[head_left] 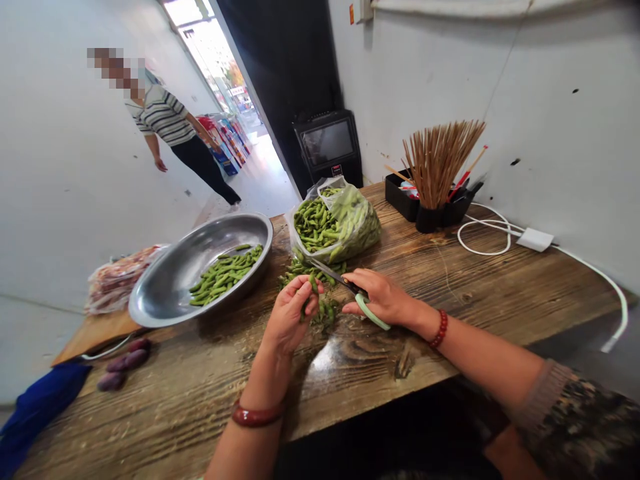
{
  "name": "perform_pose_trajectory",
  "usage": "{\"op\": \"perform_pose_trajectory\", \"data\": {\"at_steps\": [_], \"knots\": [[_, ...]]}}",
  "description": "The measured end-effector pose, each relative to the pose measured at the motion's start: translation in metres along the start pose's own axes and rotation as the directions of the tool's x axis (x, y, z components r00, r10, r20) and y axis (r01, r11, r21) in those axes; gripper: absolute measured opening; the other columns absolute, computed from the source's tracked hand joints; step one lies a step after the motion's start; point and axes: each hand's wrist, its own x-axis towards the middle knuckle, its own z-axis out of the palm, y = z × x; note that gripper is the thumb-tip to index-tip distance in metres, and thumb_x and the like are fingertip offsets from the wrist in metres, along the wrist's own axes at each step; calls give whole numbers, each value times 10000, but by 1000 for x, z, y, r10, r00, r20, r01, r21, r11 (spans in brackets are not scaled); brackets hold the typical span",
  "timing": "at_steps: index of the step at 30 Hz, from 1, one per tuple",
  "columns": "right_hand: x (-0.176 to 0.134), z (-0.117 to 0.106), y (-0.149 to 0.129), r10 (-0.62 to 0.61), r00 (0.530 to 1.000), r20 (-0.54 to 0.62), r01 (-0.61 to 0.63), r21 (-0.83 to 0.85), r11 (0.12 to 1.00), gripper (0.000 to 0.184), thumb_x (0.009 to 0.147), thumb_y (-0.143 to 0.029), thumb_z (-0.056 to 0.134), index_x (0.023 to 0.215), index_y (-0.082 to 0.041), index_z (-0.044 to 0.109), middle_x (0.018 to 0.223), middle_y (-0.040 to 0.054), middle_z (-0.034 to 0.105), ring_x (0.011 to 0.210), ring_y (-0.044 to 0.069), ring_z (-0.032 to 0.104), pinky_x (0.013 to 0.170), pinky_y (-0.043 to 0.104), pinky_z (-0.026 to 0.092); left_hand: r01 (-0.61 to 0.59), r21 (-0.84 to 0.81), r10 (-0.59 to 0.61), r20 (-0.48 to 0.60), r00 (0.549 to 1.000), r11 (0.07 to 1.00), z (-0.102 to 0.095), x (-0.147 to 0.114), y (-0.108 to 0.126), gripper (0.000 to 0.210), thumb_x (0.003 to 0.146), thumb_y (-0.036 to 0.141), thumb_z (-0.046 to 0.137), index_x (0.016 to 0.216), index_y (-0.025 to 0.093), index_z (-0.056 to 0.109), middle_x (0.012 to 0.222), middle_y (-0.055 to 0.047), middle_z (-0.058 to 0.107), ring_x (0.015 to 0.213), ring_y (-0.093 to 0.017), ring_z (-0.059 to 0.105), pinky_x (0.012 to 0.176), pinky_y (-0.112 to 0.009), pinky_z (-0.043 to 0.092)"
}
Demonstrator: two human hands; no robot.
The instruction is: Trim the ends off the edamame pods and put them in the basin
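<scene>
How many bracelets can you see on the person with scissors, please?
2: a bangle on the left wrist, red beads on the right wrist; the right sleeve may hide more.

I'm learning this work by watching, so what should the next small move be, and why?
Probably bring the scissors to one end of the green pod: the left hand pinches the pod, while the right hand grips the scissors' handles, with the blades close by but seemingly pointing past it.
</scene>
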Motion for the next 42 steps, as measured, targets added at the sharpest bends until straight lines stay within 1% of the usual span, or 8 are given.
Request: {"op": "perform_pose_trajectory", "data": {"at_steps": [5, 8, 12, 18, 28, 35, 39, 42], "knots": [[2, -4, -5, -18, 999, 38, 17, 40, 999, 545, 771, -416, 747, 1187, -137, 530, 941, 87, 593, 848, 216, 542, 761, 354, 493, -3, 2, 3, 0, 1000, 1000, 1, 0, -2, 207, 757, 287, 733, 842, 144, 610, 744, -8, 613, 451, -14, 366, 412, -140, 251], [3, -5, -7, -12, 999, 44, 10, 43, 999, 546, 762, -405, 758, 1187, -148, 531, 925, 73, 584, 843, 211, 538, 761, 350, 489, -7, 74, 7, -1, 1000, 997, 3, 0, -4, 217, 753, 310, 731, 809, 144, 602, 727, -8, 611, 453, -20, 370, 414, -148, 246], [3, -4, -7, -16, 999, 52, 14, 35, 999, 560, 756, -421, 759, 1183, -137, 535, 930, 86, 596, 847, 223, 545, 759, 360, 489, -32, 190, 31, 7, 999, 981, 4, 0, -6, 226, 756, 335, 722, 817, 134, 638, 716, -12, 610, 460, -24, 369, 426, -160, 254], [0, -3, -6, -40, 998, 47, 39, 14, 999, 525, 802, -427, 714, 1201, -146, 521, 958, 98, 616, 879, 232, 555, 788, 375, 488, -77, 288, 80, 0, 997, 954, 2, 2, -10, 219, 774, 357, 704, 819, 145, 675, 672, 1, 595, 454, -35, 344, 428, -177, 247], [-1, -3, -6, -50, 996, 76, 55, -69, 996, 473, 831, -392, 688, 1185, -128, 516, 969, 105, 606, 887, 236, 534, 787, 364, 497, -76, 406, 97, -30, 995, 911, -3, 3, -12, 231, 770, 369, 710, 823, 146, 693, 610, 16, 554, 451, -50, 347, 423, -192, 229], [-3, -1, -6, -26, 994, 103, 37, -105, 994, 427, 849, -367, 673, 1180, -146, 517, 979, 96, 599, 899, 227, 533, 785, 348, 490, -47, 388, 58, -17, 998, 921, -8, 3, -15, 228, 789, 369, 689, 828, 145, 665, 589, 34, 501, 447, -47, 324, 426, -192, 203], [-3, -2, -7, -9, 992, 128, 25, -123, 992, 407, 861, -371, 659, 1176, -153, 521, 973, 88, 602, 898, 222, 545, 789, 343, 486, -50, 422, 60, -9, 998, 905, -8, 3, -13, 226, 801, 372, 668, 802, 147, 646, 586, 44, 483, 450, -46, 311, 430, -191, 212], [-3, -2, -5, -11, 992, 124, 27, -123, 992, 424, 852, -376, 670, 1178, -151, 520, 978, 91, 608, 898, 225, 552, 785, 342, 489, -44, 441, 68, -37, 997, 896, -7, 3, -11, 213, 774, 359, 689, 810, 151, 661, 562, 48, 484, 448, -55, 323, 431, -198, 225]]}}
